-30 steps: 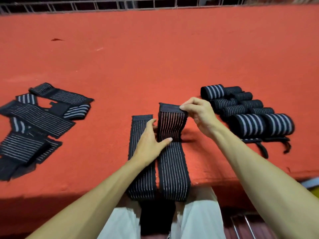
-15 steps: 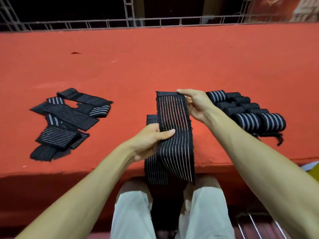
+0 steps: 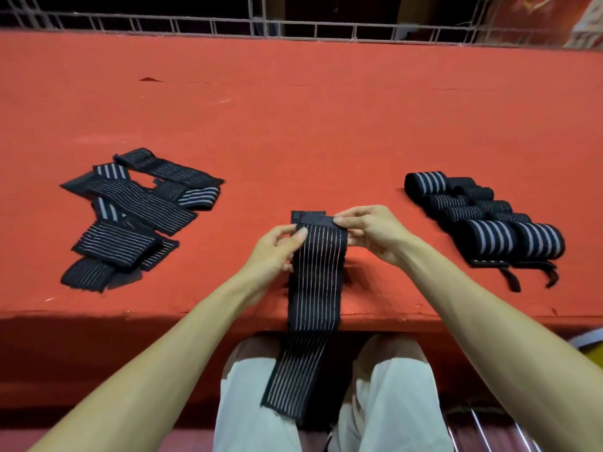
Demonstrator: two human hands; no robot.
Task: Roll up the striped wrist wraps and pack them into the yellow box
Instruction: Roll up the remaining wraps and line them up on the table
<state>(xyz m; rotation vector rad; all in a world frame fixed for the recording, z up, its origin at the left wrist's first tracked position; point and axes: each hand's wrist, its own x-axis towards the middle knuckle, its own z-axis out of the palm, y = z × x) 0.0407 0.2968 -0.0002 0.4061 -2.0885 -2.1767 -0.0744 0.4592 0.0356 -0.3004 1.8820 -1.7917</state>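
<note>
A long black wrist wrap with thin white stripes lies over the front edge of the red table and hangs down between my knees. My left hand pinches its left edge near the top. My right hand pinches the top right corner, where a black end patch sits. A second wrap lies under it, mostly hidden. The yellow box shows only as a sliver at the right edge.
A loose heap of unrolled striped wraps lies on the table's left. Several rolled wraps sit in a cluster on the right, straps trailing toward the front edge. A metal railing runs along the far side.
The wrap's top end has come down from its raised position to the table near the front edge. Both hands moved closer together at its top; the left shifted up from mid-length.
</note>
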